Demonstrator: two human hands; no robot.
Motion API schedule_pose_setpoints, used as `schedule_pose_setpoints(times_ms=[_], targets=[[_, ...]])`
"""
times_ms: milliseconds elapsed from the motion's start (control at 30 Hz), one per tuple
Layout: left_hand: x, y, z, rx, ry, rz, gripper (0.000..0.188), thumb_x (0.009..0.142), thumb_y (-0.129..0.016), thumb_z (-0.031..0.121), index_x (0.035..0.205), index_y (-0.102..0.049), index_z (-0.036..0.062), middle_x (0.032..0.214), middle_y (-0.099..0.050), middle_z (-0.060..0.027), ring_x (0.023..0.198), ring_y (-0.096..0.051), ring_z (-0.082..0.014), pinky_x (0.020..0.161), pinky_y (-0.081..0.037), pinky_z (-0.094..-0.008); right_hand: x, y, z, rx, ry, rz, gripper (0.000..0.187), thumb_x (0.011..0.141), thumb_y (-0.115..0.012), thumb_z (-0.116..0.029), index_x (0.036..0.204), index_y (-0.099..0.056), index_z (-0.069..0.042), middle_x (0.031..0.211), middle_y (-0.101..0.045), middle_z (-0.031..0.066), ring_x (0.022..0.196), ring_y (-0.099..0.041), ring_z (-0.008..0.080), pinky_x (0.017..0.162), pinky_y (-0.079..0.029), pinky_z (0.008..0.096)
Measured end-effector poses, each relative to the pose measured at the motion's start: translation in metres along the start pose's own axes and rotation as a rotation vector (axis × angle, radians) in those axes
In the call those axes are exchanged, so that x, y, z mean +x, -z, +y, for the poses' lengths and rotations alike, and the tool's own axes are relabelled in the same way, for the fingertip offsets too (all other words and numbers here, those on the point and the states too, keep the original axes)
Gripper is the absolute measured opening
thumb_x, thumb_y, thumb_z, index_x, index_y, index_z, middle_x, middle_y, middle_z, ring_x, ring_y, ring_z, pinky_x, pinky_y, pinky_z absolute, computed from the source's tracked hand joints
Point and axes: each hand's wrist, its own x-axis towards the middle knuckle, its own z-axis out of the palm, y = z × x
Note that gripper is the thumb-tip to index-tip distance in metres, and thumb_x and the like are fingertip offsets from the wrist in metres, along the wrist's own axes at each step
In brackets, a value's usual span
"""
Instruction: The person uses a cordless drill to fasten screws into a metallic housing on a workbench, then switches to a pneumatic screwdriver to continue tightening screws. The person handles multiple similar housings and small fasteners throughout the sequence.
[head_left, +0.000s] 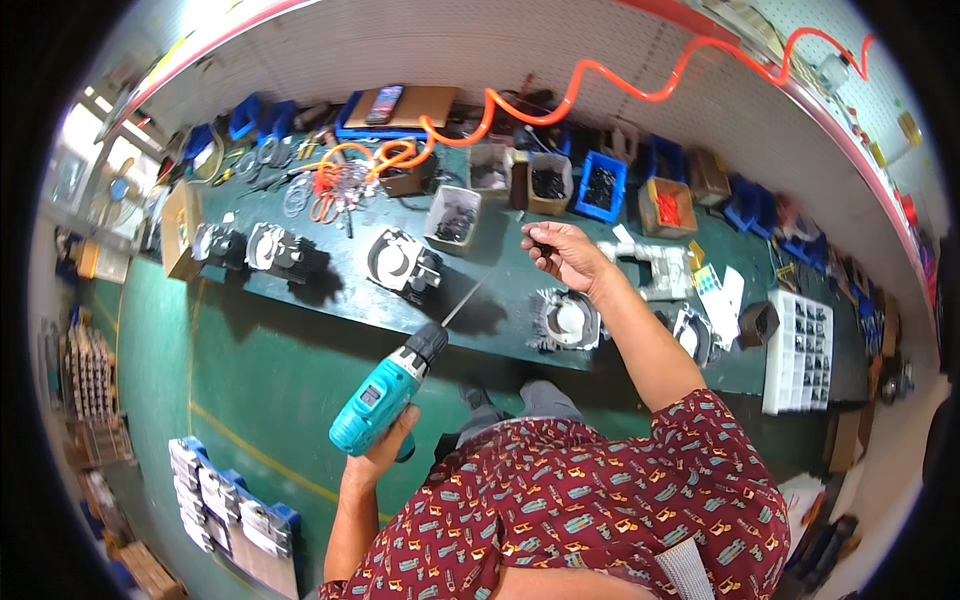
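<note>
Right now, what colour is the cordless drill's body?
The cordless drill's body is teal; it shows best in the head view, held in the left hand.

L hand [387,440] low, fingers curled tight; R hand [562,252] farther fwd, forearm [648,340] bare, fingertips prob. pinched.

Upper-left glare, fisheye-bent edges.

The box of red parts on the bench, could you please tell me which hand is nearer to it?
Right: the right hand is left of the box, apart from it; the left hand, gripping the drill, is farther left and lower.
</note>
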Motion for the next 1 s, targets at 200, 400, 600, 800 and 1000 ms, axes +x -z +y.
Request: schedule_pose_setpoints(times_ms=[200, 400, 600, 800, 1000], targets=[[0.033, -0.008, -0.006, 0.010, -0.137, -0.229, 0.025, 0.094, -0.078, 0.014, 0.117, -0.072, 0.0056, 0.096, -0.070, -0.0001, 0.085, -0.063, -0.0126, 0.077, -0.053, -0.0311, -0.089, 0.016, 0.033, 0.168, 0.090, 0.152, 0.016, 0.100, -0.070, -0.016, 0.110, -0.065, -0.005, 0.097, -0.069, 0.0053, 0.076, -0.063, 0.0098, 0.062, -0.055, 0.0221], [0.059, -0.035, 0.014, 0.141, -0.188, -0.412, 0.022, 0.094, -0.077, 0.014, 0.113, -0.071, 0.0058, 0.097, -0.067, -0.0007, 0.087, -0.062, -0.0148, 0.078, -0.051, -0.0323, -0.143, 0.012, 0.045, 0.288, 0.190, 0.260, 0.016, 0.101, -0.069, -0.014, 0.113, -0.067, -0.004, 0.094, -0.067, 0.0033, 0.075, -0.061, 0.0085, 0.063, -0.052, 0.0215], [0.080, -0.060, 0.031, 0.101, -0.217, -0.464, 0.032, 0.093, -0.079, 0.015, 0.122, -0.070, 0.0084, 0.106, -0.070, -0.0037, 0.096, -0.065, -0.0193, 0.084, -0.054, -0.0348, -0.153, 0.033, 0.033, 0.302, 0.212, 0.254, 0.017, 0.101, -0.069, -0.016, 0.112, -0.067, -0.003, 0.091, -0.065, 0.0032, 0.072, -0.058, 0.0071, 0.060, -0.048, 0.0209], [0.096, -0.063, 0.030, -0.006, -0.086, -0.486, 0.035, 0.093, -0.078, 0.013, 0.125, -0.068, 0.0051, 0.110, -0.069, -0.0048, 0.100, -0.064, -0.0175, 0.087, -0.053, -0.0339, -0.145, 0.060, 0.029, 0.322, 0.119, 0.121, 0.017, 0.099, -0.072, -0.016, 0.110, -0.067, -0.003, 0.091, -0.064, 0.0023, 0.071, -0.055, 0.0071, 0.057, -0.046, 0.0209], [0.094, -0.057, 0.035, -0.450, 0.373, -0.388, 0.041, 0.088, -0.079, 0.011, 0.125, -0.065, 0.0022, 0.109, -0.070, -0.0111, 0.081, -0.066, -0.0215, 0.071, -0.055, -0.0380, -0.134, 0.055, 0.016, 0.114, 0.116, 0.100, 0.019, 0.098, -0.073, -0.013, 0.111, -0.069, 0.000, 0.087, -0.066, 0.0033, 0.068, -0.058, 0.0056, 0.055, -0.046, 0.0193]])
